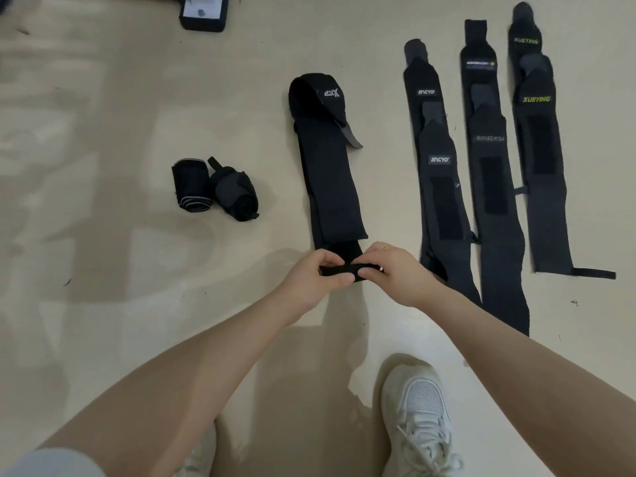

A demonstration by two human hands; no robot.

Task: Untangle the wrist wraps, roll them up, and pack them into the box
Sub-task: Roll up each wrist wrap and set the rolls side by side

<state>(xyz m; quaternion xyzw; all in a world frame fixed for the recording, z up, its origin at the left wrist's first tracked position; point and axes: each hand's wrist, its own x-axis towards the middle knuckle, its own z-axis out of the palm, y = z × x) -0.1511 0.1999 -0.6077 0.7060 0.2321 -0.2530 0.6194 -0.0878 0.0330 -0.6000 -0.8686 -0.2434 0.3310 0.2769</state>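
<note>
1. Centre of the frame, on the pale floor (103, 235): one black wrist wrap (327, 173) laid out lengthwise, white logo patch at its far folded end, a grey tab sticking out to the right of that end.
2. Near end of that wrap: left hand (311, 280) and right hand (395, 273) both pinch it, fingers and thumbs curled on a narrow first turn of rolled fabric held between them. A ring shows on the right hand.
3. Left of centre: two rolled wrist wraps, touching side by side: striped roll (191, 184) with white-edged layers, and plain black roll (235, 192) just to its right.
4. Right part of the frame: three flat columns of black wraps lying parallel, each with overlapping pieces: left column (440, 173) with white lettering, middle column (492, 187) marked BOKEERSI, right column (540, 149) marked XUEYING in yellow-green. Dark fastening patches face up on each.
5. Top edge, left of centre: corner of a black box (203, 15) with a pale inside, mostly out of frame.
6. Bottom of the frame: white sneaker (420, 407) on the floor, a second shoe partly hidden under the left forearm.
</note>
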